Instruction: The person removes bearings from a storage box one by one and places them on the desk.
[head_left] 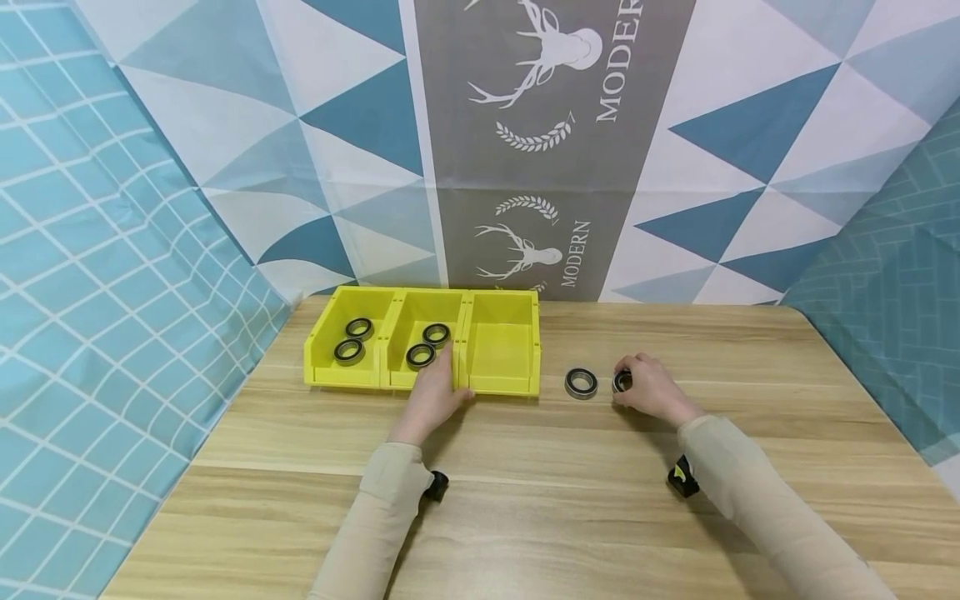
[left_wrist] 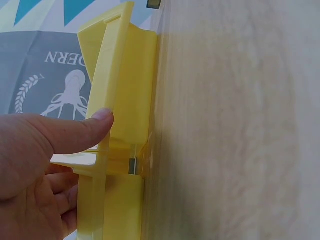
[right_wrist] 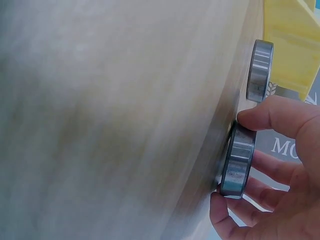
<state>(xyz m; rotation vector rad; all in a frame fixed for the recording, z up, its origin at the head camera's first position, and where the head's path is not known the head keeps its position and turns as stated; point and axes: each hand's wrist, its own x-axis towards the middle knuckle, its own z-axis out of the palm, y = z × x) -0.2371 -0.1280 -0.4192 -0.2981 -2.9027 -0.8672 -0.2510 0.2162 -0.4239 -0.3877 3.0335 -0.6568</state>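
My right hand [head_left: 652, 390] pinches a ball bearing [right_wrist: 238, 162] at the tabletop, thumb on one side and fingertips on the other. Just left of it lies a second bearing [head_left: 581, 395], flat on the wood. At the front of a yellow three-compartment bin [head_left: 345, 380], my left hand [head_left: 435, 398] grips the edge by the divider between the middle and right compartments. In the left wrist view the thumb [left_wrist: 82, 134] presses the bin's front lip, with the other fingers partly hidden behind it. Two bearings lie in the left compartment and two in the middle one; the right compartment holds none.
The wooden table [head_left: 540, 517] runs back to a patterned wall covering [head_left: 360, 158]. Blue tiled sheeting [head_left: 90, 275] borders the left side, and darker teal sheeting [head_left: 892, 242] the right. Both wrists carry small black devices.
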